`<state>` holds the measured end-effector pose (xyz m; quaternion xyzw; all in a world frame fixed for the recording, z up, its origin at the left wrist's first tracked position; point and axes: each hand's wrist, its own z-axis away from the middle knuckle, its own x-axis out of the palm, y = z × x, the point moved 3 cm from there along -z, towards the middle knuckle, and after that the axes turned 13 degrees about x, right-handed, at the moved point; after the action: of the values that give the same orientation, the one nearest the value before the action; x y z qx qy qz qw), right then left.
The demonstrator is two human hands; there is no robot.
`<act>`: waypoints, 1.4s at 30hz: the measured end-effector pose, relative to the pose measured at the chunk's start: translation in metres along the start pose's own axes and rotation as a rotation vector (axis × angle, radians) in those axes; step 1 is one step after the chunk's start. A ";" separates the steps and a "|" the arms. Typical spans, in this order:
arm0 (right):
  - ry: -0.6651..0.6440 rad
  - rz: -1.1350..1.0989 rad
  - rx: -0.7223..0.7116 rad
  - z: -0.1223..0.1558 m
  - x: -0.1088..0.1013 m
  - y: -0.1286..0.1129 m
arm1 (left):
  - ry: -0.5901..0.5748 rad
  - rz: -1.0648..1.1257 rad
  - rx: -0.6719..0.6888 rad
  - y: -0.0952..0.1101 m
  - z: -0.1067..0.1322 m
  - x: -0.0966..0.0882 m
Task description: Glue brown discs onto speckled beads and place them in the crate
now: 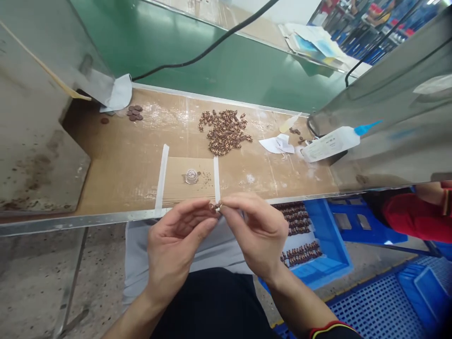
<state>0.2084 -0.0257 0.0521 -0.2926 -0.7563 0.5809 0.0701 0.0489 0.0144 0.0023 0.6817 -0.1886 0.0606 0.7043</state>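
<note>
My left hand (176, 240) and my right hand (252, 226) meet just over the near edge of the workbench. Pinched between their thumbs and fingertips is a small dark brown piece (216, 207); the fingers partly cover it, so its exact kind is unclear. Straight beyond the hands, a small clear round dish (191, 176) sits on a cardboard patch, with dark crumbs scattered beside it. Farther back lies a heap of small brown-and-gold speckled pieces (228, 132).
Flat brown discs (134, 113) lie at the back left. A white squeeze bottle (332, 143) with a blue nozzle leans at the right near paper scraps (277, 144). Below right, a blue crate (339, 249) holds rows of speckled pieces. Metal housings flank the bench. A red sleeve (406, 216) shows at right.
</note>
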 end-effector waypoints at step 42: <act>-0.095 -0.025 -0.041 0.012 -0.002 0.000 | -0.027 -0.043 -0.010 0.006 -0.008 -0.004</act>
<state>0.2044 -0.0369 0.0491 -0.2565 -0.7742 0.5776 0.0352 0.0442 0.0236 0.0066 0.6828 -0.1837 0.0350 0.7063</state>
